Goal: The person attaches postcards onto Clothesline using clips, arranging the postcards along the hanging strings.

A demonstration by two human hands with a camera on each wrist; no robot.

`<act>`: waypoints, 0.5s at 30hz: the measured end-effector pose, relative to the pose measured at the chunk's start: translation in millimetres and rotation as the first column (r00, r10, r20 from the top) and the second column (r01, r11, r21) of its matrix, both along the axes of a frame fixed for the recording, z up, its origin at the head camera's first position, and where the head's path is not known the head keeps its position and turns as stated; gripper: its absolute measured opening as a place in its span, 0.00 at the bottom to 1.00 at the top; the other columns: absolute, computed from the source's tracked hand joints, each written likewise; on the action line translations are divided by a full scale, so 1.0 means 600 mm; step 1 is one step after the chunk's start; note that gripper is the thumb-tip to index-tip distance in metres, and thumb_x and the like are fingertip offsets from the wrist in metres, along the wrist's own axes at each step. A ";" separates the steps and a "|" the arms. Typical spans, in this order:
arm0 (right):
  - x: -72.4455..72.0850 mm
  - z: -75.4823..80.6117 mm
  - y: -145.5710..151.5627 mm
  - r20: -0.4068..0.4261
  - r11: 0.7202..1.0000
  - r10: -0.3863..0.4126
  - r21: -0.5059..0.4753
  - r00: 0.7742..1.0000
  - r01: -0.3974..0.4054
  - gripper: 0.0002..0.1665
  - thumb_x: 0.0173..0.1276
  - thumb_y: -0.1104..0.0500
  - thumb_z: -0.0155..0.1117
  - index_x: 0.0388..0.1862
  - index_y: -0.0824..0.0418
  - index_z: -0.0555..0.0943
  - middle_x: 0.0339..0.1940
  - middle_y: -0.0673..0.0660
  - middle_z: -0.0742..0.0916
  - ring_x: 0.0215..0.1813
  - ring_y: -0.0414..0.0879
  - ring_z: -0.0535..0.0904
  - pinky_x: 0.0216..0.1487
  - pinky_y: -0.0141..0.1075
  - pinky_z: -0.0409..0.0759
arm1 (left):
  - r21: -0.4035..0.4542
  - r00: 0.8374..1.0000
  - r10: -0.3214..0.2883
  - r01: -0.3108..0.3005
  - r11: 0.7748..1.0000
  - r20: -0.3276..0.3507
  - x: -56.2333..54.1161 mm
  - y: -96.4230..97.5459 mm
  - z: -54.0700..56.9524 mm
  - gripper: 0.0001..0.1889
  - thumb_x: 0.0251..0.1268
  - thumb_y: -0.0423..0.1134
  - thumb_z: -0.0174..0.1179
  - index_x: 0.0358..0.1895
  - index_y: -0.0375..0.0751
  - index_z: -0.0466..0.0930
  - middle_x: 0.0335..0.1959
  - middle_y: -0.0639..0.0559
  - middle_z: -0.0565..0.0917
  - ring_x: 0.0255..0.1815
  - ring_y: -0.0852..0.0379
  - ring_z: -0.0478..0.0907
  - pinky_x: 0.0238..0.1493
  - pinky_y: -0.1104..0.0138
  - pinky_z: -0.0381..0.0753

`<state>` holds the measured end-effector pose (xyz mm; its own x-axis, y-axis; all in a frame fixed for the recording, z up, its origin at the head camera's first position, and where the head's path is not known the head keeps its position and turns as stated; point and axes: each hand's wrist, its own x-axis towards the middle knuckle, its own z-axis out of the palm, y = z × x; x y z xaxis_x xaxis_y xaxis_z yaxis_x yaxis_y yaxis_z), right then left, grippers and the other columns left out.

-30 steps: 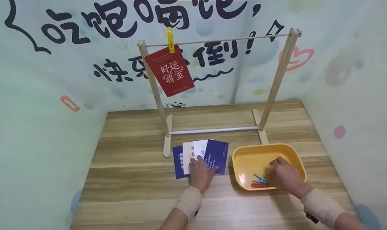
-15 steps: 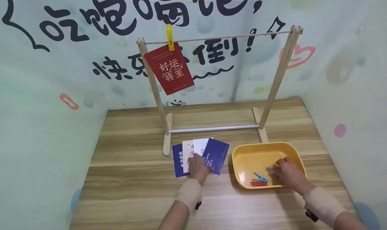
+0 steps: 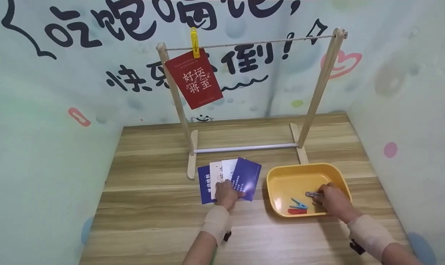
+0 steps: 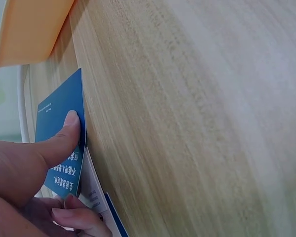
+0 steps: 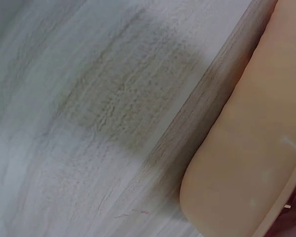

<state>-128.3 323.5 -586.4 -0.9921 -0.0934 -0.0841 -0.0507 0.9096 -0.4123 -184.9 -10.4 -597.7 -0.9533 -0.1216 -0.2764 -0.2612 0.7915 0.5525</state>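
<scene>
One grey clip (image 3: 311,194) sits in the bent fingers of the right hand (image 3: 334,202), pinched at one end, within the tray (image 3: 288,177); its long axis runs crosswise, free end pointing left. Fanned cards (image 3: 246,178) lie lengthwise away from the person on the tabletop (image 3: 149,206); the left hand (image 3: 228,194) rests on them, thumb spread, fingers loosely bent.

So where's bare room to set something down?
Bare tabletop lies left of the cards, behind the white rod and in front of the left end of the yellow tray. Crowded: cards under the left hand; the tray, where the right hand holds a grey clip near other clips.
</scene>
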 end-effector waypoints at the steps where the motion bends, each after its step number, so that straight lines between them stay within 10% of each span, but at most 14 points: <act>1: -0.002 0.000 0.001 0.004 1.000 0.005 0.009 1.000 -0.005 0.12 0.62 0.62 0.72 0.35 0.70 0.82 0.32 0.62 0.81 0.32 0.52 0.79 0.35 0.50 0.81 | -0.007 1.000 -0.007 0.007 1.000 -0.008 0.000 0.000 -0.001 0.28 0.43 0.45 0.80 0.43 0.31 0.79 0.41 0.37 0.80 0.45 0.44 0.79 0.48 0.53 0.84; 15: -0.016 0.007 0.007 0.137 1.000 -0.031 0.000 0.990 0.031 0.15 0.62 0.61 0.72 0.42 0.71 0.83 0.38 0.65 0.85 0.36 0.52 0.78 0.43 0.52 0.81 | 0.056 1.000 -0.004 0.005 0.998 -0.030 0.003 -0.003 -0.007 0.25 0.50 0.41 0.77 0.45 0.29 0.77 0.43 0.36 0.78 0.42 0.45 0.79 0.49 0.54 0.84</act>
<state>-138.1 327.9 -582.3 -0.9736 -0.0628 -0.2193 0.0349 0.9091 -0.4152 -183.3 -12.3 -601.8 -0.9617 -0.1022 -0.2545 -0.2405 0.7600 0.6038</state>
